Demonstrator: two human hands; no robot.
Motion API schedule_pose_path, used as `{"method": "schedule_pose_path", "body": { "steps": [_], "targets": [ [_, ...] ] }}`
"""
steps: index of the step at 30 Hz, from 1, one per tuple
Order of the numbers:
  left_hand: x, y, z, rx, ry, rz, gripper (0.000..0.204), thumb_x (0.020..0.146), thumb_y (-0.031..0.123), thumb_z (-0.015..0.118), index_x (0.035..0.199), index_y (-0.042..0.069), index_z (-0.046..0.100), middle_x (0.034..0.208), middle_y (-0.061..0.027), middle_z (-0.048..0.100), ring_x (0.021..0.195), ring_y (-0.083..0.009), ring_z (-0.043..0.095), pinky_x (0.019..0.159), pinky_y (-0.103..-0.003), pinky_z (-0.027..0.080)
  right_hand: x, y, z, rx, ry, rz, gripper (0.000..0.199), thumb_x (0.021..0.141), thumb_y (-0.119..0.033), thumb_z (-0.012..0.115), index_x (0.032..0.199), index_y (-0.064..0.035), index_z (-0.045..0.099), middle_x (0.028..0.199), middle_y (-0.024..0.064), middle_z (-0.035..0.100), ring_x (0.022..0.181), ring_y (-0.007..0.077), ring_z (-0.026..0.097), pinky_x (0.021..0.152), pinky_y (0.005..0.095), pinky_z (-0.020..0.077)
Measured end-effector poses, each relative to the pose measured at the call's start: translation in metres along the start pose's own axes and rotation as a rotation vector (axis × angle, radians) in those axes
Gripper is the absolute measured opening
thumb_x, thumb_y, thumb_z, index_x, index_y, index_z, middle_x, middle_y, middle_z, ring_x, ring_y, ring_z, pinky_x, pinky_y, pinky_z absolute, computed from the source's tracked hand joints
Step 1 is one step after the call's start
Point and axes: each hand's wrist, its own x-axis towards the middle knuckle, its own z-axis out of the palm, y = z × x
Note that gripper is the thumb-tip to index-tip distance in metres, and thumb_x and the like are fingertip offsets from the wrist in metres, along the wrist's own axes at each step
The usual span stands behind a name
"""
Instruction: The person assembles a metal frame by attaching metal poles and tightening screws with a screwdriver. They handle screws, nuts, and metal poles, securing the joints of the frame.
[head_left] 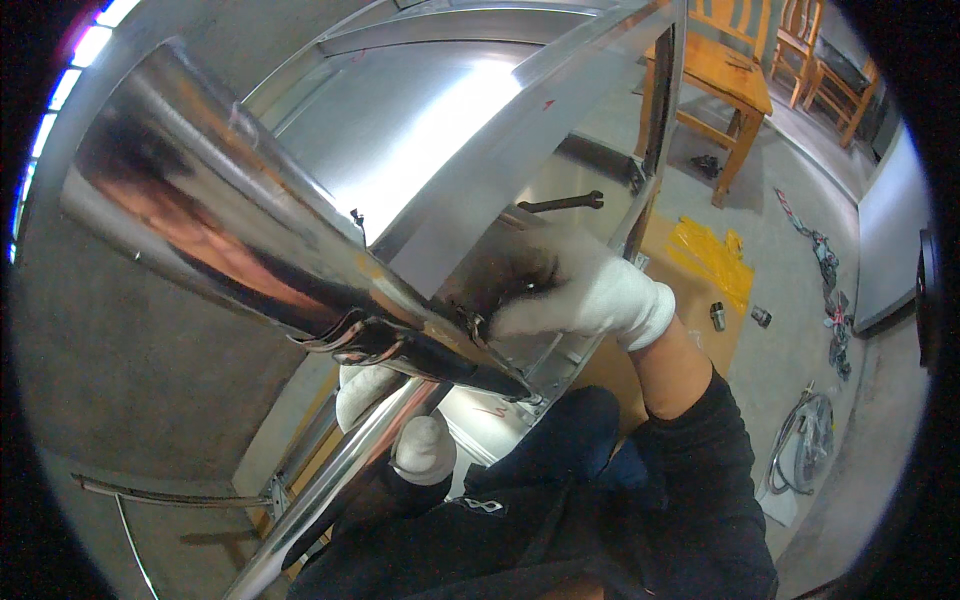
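Observation:
A wide, shiny metal pipe (215, 190) slants across the upper left, narrowing toward the middle. Near its lower end sits a metal band clamp (365, 340). Below it runs a thinner chrome tube (340, 480), and my left hand (424, 450) in a white glove wraps round this tube, thumb on the near side. My right hand (575, 285), in a white glove with dark, dirty fingers, is at a small bolt (476, 325) beside the pipe. Its fingers are curled together and blurred, and what they pinch is hidden.
Behind is a metal frame (590, 70) with sheet panels. An open-end wrench (565, 203) lies inside it. On the right floor are yellow plastic (710, 260), two small metal fittings (717, 317), a coiled hose (800, 440) and a cord (825, 265). Wooden chairs (720, 75) stand farther back.

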Motion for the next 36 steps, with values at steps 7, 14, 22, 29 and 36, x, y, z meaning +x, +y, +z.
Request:
{"method": "schedule_pose_path", "body": {
  "steps": [7, 14, 22, 29, 36],
  "targets": [
    [-0.005, 0.008, 0.005, -0.031, 0.043, -0.144, 0.057, 0.087, 0.041, 0.070, 0.121, -0.002, 0.055, 0.122, -0.0183, 0.056, 0.110, -0.0303, 0.058, 0.093, -0.041, 0.048, 0.011, -0.009, 0.004, -0.117, -0.035, -0.034, 0.032, 0.080, -0.016, 0.072, 0.108, 0.0001, 0.068, 0.097, 0.0117, 0.070, 0.089, 0.0196, 0.064, 0.084, 0.0322, 0.0500],
    [-0.019, 0.007, 0.005, -0.110, 0.093, -0.280, 0.063, 0.081, 0.042, 0.076, 0.119, -0.003, 0.055, 0.120, -0.0197, 0.055, 0.111, -0.0313, 0.058, 0.094, -0.043, 0.049, 0.002, 0.003, 0.001, -0.068, -0.058, -0.035, 0.029, 0.086, -0.017, 0.067, 0.109, 0.0007, 0.065, 0.098, 0.0122, 0.069, 0.092, 0.0187, 0.061, 0.086, 0.0310, 0.0476],
    [-0.015, 0.015, 0.004, -0.132, 0.130, -0.443, 0.070, 0.075, 0.044, 0.083, 0.118, -0.004, 0.054, 0.117, -0.0212, 0.054, 0.112, -0.0325, 0.057, 0.094, -0.044, 0.051, 0.007, -0.004, 0.006, -0.096, -0.013, -0.065, 0.029, 0.080, -0.015, 0.072, 0.104, -0.0003, 0.069, 0.094, 0.0109, 0.070, 0.086, 0.0195, 0.063, 0.082, 0.0312, 0.0499],
    [-0.023, 0.002, -0.002, -0.104, 0.134, -0.416, 0.069, 0.076, 0.044, 0.082, 0.117, -0.004, 0.054, 0.115, -0.0211, 0.055, 0.110, -0.0320, 0.058, 0.093, -0.043, 0.051, 0.004, 0.003, 0.003, -0.006, -0.027, -0.055, 0.029, 0.079, -0.017, 0.072, 0.103, -0.0003, 0.069, 0.094, 0.0113, 0.070, 0.083, 0.0195, 0.063, 0.080, 0.0317, 0.0501],
    [-0.023, -0.001, -0.004, -0.058, 0.133, -0.378, 0.069, 0.077, 0.045, 0.081, 0.117, -0.004, 0.053, 0.114, -0.0210, 0.056, 0.108, -0.0315, 0.059, 0.092, -0.042, 0.052, 0.004, 0.002, 0.007, -0.006, 0.038, -0.067, 0.026, 0.077, -0.014, 0.074, 0.098, 0.0001, 0.071, 0.089, 0.0110, 0.070, 0.080, 0.0184, 0.064, 0.076, 0.0310, 0.0511]
  ]
}}
